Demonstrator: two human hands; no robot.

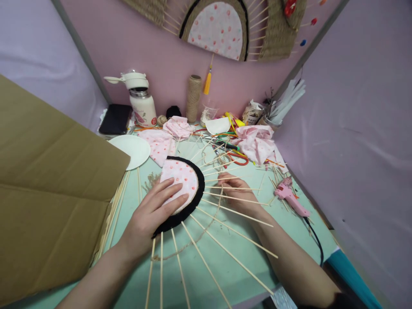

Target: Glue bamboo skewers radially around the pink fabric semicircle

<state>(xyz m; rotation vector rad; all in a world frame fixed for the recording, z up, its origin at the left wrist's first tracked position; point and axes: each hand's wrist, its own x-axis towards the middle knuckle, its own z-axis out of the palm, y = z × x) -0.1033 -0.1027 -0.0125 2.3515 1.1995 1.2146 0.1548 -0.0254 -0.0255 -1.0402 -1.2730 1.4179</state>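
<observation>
Item: a table (231, 279), surfaced in pale green, with a creased sheet of brown cardboard (58, 193) jutting over its left part. Item: a half-round panel (185, 171) in pink-dotted fabric with a thick black border (201, 184), at mid-table, flat side to the left, pale wooden skewers (208, 267) fanning from its curved edge; from where I stand it looks light, the panel fairly stiff, the skewers thin and apt to snap or work loose, so it is best held by the body or border, not the stick tips. Item: left hand (149, 210), palm down, fingers slightly parted and laid flat over the fabric, clasping nothing, forearm reaching in from the near left. Item: right hand (240, 193), beyond the curved edge among the skewers, fingers drawn together in what looks like a pinch on jute twine (204, 232), forearm slanting from the near right. Item: a pink hot-glue gun (291, 199), corded, lying right of that hand, apart from it. Item: the twine itself, seemingly soft and rough, crossing the skewers in a loose arc outside the border.
</observation>
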